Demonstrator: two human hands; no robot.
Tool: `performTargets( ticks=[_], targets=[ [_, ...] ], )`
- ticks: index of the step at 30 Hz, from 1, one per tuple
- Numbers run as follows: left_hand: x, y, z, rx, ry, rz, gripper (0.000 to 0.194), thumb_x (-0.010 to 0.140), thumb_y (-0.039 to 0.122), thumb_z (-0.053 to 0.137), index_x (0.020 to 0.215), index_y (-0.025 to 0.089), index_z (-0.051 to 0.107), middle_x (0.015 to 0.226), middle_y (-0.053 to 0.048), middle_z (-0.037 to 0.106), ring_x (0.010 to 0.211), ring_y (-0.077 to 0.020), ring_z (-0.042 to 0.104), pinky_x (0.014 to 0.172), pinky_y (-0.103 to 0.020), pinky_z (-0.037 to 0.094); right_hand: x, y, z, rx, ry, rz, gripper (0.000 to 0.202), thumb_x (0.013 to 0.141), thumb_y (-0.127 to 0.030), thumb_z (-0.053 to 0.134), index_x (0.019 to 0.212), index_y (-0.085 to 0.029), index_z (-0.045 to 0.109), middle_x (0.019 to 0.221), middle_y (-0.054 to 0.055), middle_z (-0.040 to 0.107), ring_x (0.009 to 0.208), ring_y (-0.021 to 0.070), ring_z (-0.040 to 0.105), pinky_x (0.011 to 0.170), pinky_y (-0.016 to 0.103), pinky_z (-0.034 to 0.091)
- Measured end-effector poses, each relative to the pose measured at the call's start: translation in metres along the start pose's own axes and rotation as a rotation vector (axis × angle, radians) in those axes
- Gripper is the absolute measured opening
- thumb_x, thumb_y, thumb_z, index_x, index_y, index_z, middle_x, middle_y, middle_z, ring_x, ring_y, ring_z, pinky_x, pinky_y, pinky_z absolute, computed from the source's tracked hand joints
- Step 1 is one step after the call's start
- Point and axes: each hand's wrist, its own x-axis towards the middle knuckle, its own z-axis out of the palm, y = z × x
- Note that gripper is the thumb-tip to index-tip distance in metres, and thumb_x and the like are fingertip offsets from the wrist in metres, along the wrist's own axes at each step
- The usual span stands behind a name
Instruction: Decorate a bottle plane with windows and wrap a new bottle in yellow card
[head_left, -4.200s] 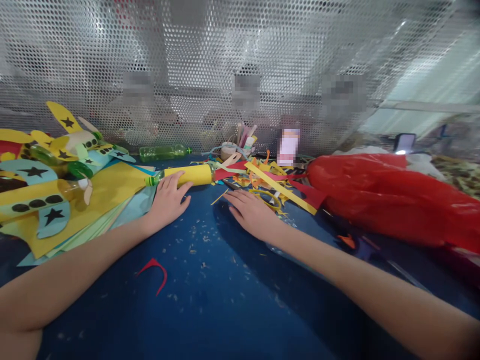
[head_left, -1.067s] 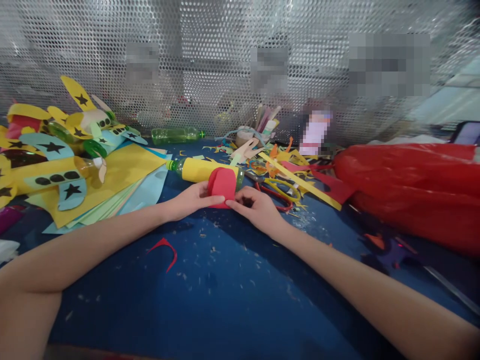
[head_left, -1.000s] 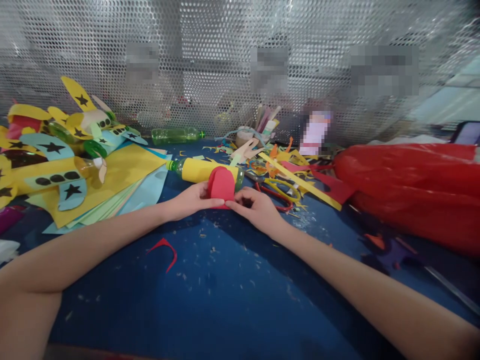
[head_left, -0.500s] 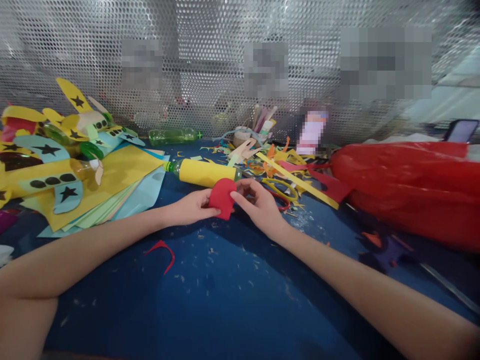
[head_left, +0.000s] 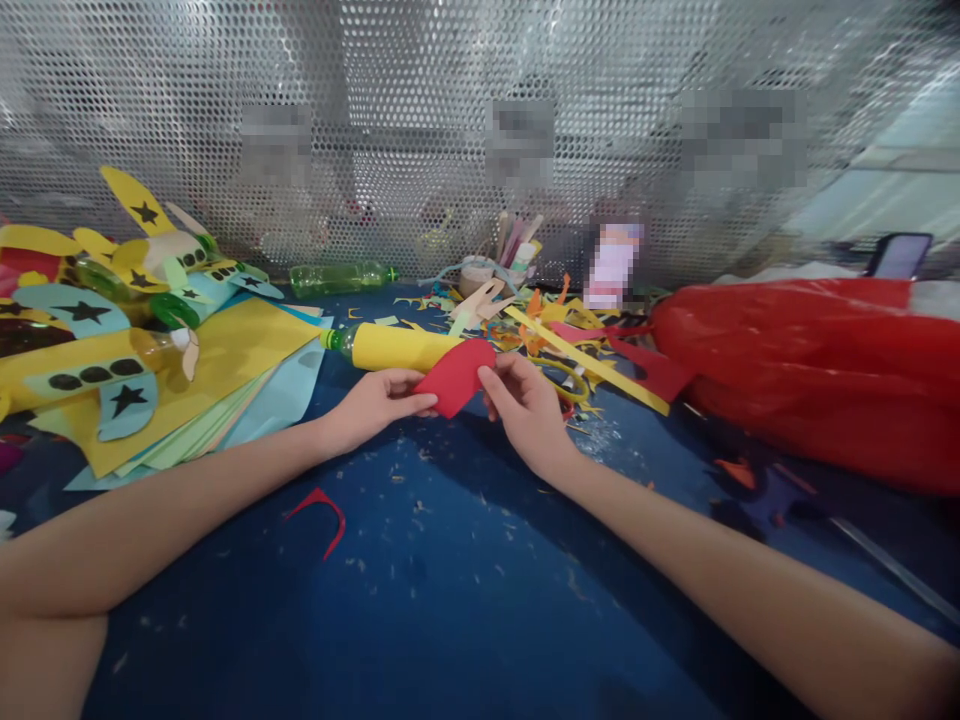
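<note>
A red paper cutout [head_left: 459,380] with a rounded end is held up over the blue table. My left hand [head_left: 379,405] pinches its lower left edge between thumb and fingers. At its right edge, my right hand [head_left: 526,408] pinches it the same way. Just behind the cutout lies a green plastic bottle wrapped in yellow paper [head_left: 397,347], partly hidden by it. Scissors with a yellow handle [head_left: 561,372] lie beyond my right hand, mostly covered. A thin curved red paper scrap [head_left: 330,505] rests on the table nearer to me.
Bottle planes with black stars [head_left: 97,365] and stacked coloured paper sheets [head_left: 225,400] fill the left. A green bottle [head_left: 341,278] lies by the perforated metal screen [head_left: 420,90]. Paper scraps [head_left: 540,310] and a phone [head_left: 613,265] are behind; a red plastic bag [head_left: 810,370] is at right.
The red paper cutout has tilted to the right and now shows a longer shape between my hands. Both hands still hold it. The camera view has shifted slightly.
</note>
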Motion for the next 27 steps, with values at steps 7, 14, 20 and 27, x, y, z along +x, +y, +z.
performTargets(
  ticks=[7, 14, 20, 27],
  targets=[
    [-0.0010, -0.0024, -0.0026, -0.012, 0.016, 0.003, 0.028, 0.078, 0.035, 0.071, 0.096, 0.014, 0.070, 0.095, -0.008, 0.073, 0.082, -0.0143, 0.067, 0.084, -0.028, 0.051, 0.0020, 0.0037, -0.0004, 0.027, 0.027, -0.001, 0.027, 0.083, -0.046, 0.059, 0.081, -0.023, 0.045, 0.065, -0.003, 0.046, 0.052, 0.0104, 0.045, 0.042, 0.023, 0.040],
    [0.0003, -0.0030, -0.0022, -0.010, 0.052, -0.009, 0.026, 0.074, 0.035, 0.074, 0.088, 0.014, 0.070, 0.087, -0.007, 0.073, 0.075, -0.0129, 0.066, 0.079, -0.027, 0.051, 0.0022, 0.0062, -0.0009, 0.007, 0.019, -0.027, 0.027, 0.085, -0.045, 0.056, 0.077, -0.023, 0.043, 0.063, -0.004, 0.044, 0.050, 0.0097, 0.042, 0.041, 0.023, 0.039],
    [0.0002, -0.0025, -0.0018, -0.023, 0.061, -0.009, 0.020, 0.075, 0.032, 0.074, 0.083, 0.014, 0.069, 0.081, -0.005, 0.072, 0.072, -0.0122, 0.066, 0.078, -0.027, 0.051, 0.0023, 0.0089, -0.0013, 0.015, 0.012, -0.019, 0.027, 0.087, -0.046, 0.053, 0.076, -0.024, 0.042, 0.059, -0.005, 0.043, 0.049, 0.0106, 0.042, 0.041, 0.024, 0.039],
    [0.0008, -0.0041, -0.0028, -0.038, 0.064, -0.001, 0.016, 0.075, 0.029, 0.074, 0.081, 0.015, 0.068, 0.079, -0.004, 0.072, 0.070, -0.0112, 0.066, 0.076, -0.025, 0.051, 0.0009, 0.0062, -0.0007, -0.007, -0.026, -0.019, 0.025, 0.089, -0.046, 0.051, 0.080, -0.024, 0.041, 0.058, -0.005, 0.046, 0.047, 0.0107, 0.044, 0.042, 0.025, 0.040]
  ],
)
